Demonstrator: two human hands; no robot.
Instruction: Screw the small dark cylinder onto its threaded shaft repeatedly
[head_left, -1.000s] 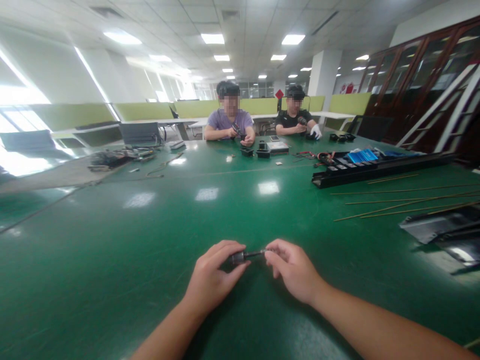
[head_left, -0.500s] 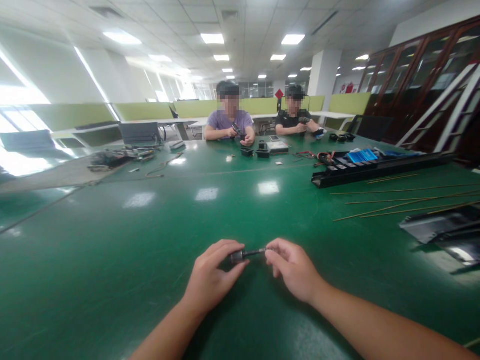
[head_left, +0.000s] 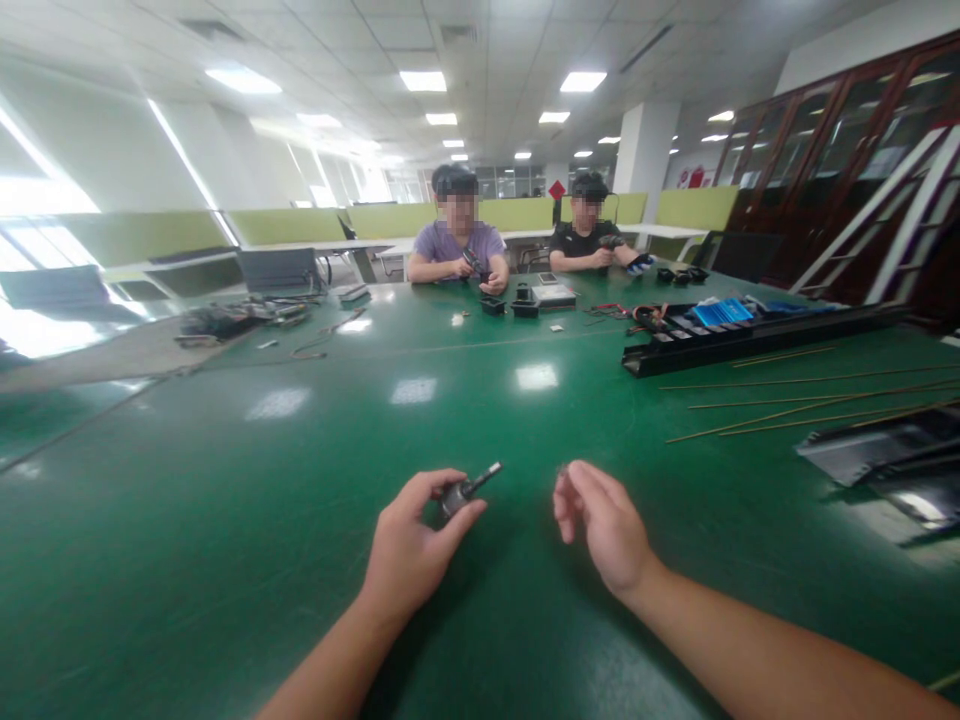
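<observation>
Fingers and thumb of the left hand (head_left: pixel 411 540) are clamped around a dark cylindrical part (head_left: pixel 454 498), whose thin shaft (head_left: pixel 480 481) slants up and away, its pale tip free. To the right, well apart from that tip, the right hand (head_left: pixel 613 530) has thumb and forefinger pinched on a small greyish bit (head_left: pixel 562 469), too blurred to name. Both hands are over the green table (head_left: pixel 337 430).

Beyond the right fingers and farther right are dark panels (head_left: pixel 881 452), then several thin rods (head_left: pixel 795 404) and a long black channel (head_left: pixel 720 348), with a blue item (head_left: pixel 722 312) by it. Past the left fingers, far off to the left, is a cluttered pile (head_left: pixel 240 320). Straight ahead, well beyond both sets of fingers, black boxes (head_left: pixel 525 307) stand before a person in a purple shirt (head_left: pixel 457 248) and another in a black shirt (head_left: pixel 581 245).
</observation>
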